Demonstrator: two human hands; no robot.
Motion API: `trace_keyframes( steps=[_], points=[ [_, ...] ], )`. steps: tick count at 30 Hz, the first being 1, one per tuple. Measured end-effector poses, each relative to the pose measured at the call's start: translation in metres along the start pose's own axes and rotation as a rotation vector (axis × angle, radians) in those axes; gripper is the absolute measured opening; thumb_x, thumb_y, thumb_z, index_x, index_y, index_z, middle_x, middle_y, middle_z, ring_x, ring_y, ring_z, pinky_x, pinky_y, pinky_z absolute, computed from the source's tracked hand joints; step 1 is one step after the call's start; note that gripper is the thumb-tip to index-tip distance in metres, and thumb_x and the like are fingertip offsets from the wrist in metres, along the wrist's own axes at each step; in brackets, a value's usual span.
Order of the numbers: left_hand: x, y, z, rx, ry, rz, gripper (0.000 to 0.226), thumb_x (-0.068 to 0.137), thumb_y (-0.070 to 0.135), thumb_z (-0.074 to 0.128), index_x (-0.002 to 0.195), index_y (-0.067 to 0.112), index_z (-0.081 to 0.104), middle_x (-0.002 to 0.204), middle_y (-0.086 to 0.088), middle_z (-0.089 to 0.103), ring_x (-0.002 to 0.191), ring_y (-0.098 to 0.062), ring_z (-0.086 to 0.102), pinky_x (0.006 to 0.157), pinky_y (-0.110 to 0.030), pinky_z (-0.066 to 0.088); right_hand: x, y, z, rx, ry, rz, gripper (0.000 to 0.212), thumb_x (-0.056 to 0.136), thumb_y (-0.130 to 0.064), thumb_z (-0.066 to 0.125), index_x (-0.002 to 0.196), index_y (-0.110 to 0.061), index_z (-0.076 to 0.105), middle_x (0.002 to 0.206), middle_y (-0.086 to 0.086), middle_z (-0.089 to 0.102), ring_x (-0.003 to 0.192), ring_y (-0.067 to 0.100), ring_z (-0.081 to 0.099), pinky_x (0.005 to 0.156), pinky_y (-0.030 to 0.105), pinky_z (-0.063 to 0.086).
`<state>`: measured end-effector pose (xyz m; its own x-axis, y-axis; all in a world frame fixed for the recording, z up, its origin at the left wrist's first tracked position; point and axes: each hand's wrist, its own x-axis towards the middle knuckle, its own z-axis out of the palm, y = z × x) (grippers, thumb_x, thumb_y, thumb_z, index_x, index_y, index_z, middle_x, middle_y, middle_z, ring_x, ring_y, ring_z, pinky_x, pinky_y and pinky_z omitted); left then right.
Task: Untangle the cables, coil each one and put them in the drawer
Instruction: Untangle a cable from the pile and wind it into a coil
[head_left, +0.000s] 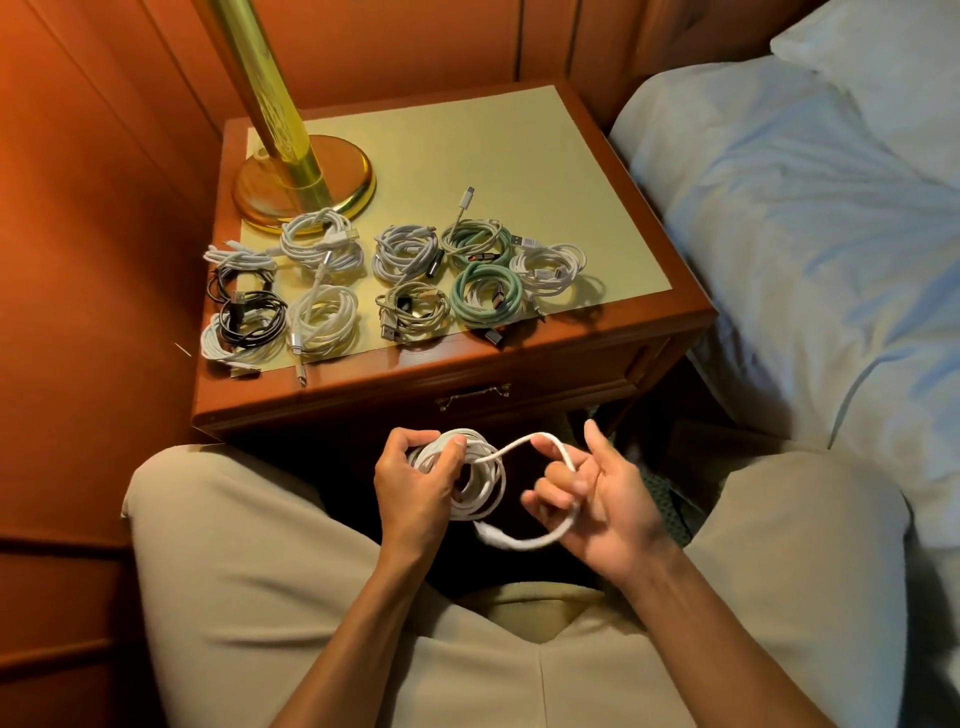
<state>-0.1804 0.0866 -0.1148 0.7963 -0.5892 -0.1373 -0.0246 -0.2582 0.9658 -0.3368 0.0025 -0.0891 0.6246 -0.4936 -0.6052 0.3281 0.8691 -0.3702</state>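
Legible text, labels, brands, numbers, signs: none. Checked without result: coiled cables (405, 280) on the nightstand (519, 358), their plugs too small to show any marking; brass lamp base (304, 182) behind the cables; drawer handle (472, 396) below the nightstand top.

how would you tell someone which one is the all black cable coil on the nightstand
Start at the brass lamp base at the nightstand's back left, then drop to the front left corner. The black coil lies there, overlapping a white coil. Its neighbours are white, grey or green.
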Motion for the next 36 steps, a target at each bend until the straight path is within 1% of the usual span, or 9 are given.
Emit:
trace_keyframes(
  steps=[4, 8, 15, 17, 21, 23, 27, 32, 36],
  points=[
    [0.009, 0.01, -0.002, -0.356, 0.035, -0.303, 0.01, 0.091, 0.011, 0.068, 0.09, 0.005, 0.059, 0.064, -0.005, 0.058, 0.044, -0.009, 0.054, 0.041, -0.021, 0.045, 0.002, -0.025, -0.017, -0.68, 0.079, -0.241, 0.027, 0.1, -0.019, 0.05, 0.087, -0.002, 0.066, 0.044, -0.007, 0.028, 0.036, 0.004, 0.021, 0.037, 0.018, 0.019],
    [0.01, 0.012, -0.006, -0.796, -0.081, -0.622, 0.011, 0.087, 0.015, 0.064, 0.083, 0.007, 0.057, 0.055, 0.001, 0.041, 0.036, -0.005, 0.038, 0.035, -0.016, 0.036, 0.009, -0.04, -0.023, -1.482, 0.089, -0.648, 0.026, 0.099, -0.013, 0.057, 0.079, -0.019, 0.072, 0.053, -0.008, 0.051, 0.046, 0.005, 0.043, 0.046, 0.029, 0.035],
    [-0.001, 0.029, -0.001, -1.172, -0.297, -0.789, 0.027, 0.078, 0.024, 0.064, 0.057, 0.012, 0.051, 0.044, 0.006, 0.04, 0.031, -0.002, 0.039, 0.04, -0.007, 0.037, 0.024, -0.001, -0.017, -1.587, 0.019, -0.852, 0.021, 0.088, -0.019, 0.061, 0.089, -0.004, 0.075, 0.086, -0.001, 0.058, 0.082, 0.015, 0.058, 0.079, 0.036, 0.048],
    [-0.004, 0.018, 0.006, -1.206, -0.326, -0.855, 0.028, 0.067, 0.022, 0.08, 0.07, 0.008, 0.056, 0.053, 0.003, 0.048, 0.048, -0.005, 0.05, 0.066, -0.013, 0.049, 0.016, 0.02, -0.003, -1.358, -0.039, -0.789, 0.023, 0.089, -0.008, 0.062, 0.102, 0.011, 0.067, 0.095, 0.004, 0.067, 0.088, 0.013, 0.067, 0.088, 0.048, 0.054],
    [-0.007, 0.013, 0.014, -1.145, -0.281, -0.829, 0.092, 0.044, 0.026, 0.098, 0.123, 0.01, 0.055, 0.091, -0.006, 0.051, 0.083, -0.017, 0.053, 0.093, -0.037, 0.053, 0.012, 0.029, 0.002, -1.053, -0.171, -0.752, 0.036, 0.08, -0.011, 0.076, 0.115, -0.006, 0.069, 0.112, 0.003, 0.074, 0.107, 0.017, 0.069, 0.092, 0.027, 0.053],
    [-0.011, 0.019, 0.015, -0.889, -0.244, -0.767, 0.079, 0.058, 0.035, 0.092, 0.12, -0.003, 0.062, 0.101, -0.019, 0.06, 0.094, -0.029, 0.058, 0.1, -0.045, 0.047, 0.011, 0.029, -0.003, -1.023, -0.147, -0.73, 0.037, 0.081, -0.008, 0.075, 0.118, -0.01, 0.068, 0.115, 0.0, 0.073, 0.11, 0.017, 0.068, 0.094, 0.029, 0.053],
    [-0.014, 0.029, 0.016, -0.432, -0.199, -0.461, 0.037, 0.094, 0.035, 0.059, 0.103, 0.001, 0.071, 0.099, -0.019, 0.074, 0.09, -0.029, 0.07, 0.082, -0.04, 0.054, 0.014, 0.024, -0.012, -1.036, -0.096, -0.744, 0.039, 0.081, -0.008, 0.072, 0.119, -0.011, 0.067, 0.116, 0.001, 0.073, 0.112, 0.017, 0.068, 0.096, 0.031, 0.053],
    [-0.009, 0.042, -0.004, -0.724, -0.512, -0.54, 0.043, 0.079, 0.038, 0.074, 0.108, 0.006, 0.075, 0.086, -0.016, 0.069, 0.08, -0.024, 0.062, 0.079, -0.036, 0.056, 0.024, 0.012, -0.024, -1.195, -0.038, -0.783, 0.024, 0.084, -0.021, 0.072, 0.105, -0.008, 0.068, 0.1, 0.004, 0.074, 0.094, 0.024, 0.07, 0.082, 0.051, 0.056],
    [-0.009, 0.042, -0.017, -0.877, -0.777, -0.549, 0.066, 0.059, 0.023, 0.091, 0.12, 0.01, 0.07, 0.074, -0.001, 0.062, 0.065, -0.012, 0.056, 0.075, -0.029, 0.054, 0.027, 0.007, -0.034, -1.334, -0.036, -0.796, 0.007, 0.084, -0.013, 0.071, 0.085, -0.01, 0.065, 0.079, -0.002, 0.067, 0.071, 0.012, 0.064, 0.063, 0.043, 0.053]
  ],
)
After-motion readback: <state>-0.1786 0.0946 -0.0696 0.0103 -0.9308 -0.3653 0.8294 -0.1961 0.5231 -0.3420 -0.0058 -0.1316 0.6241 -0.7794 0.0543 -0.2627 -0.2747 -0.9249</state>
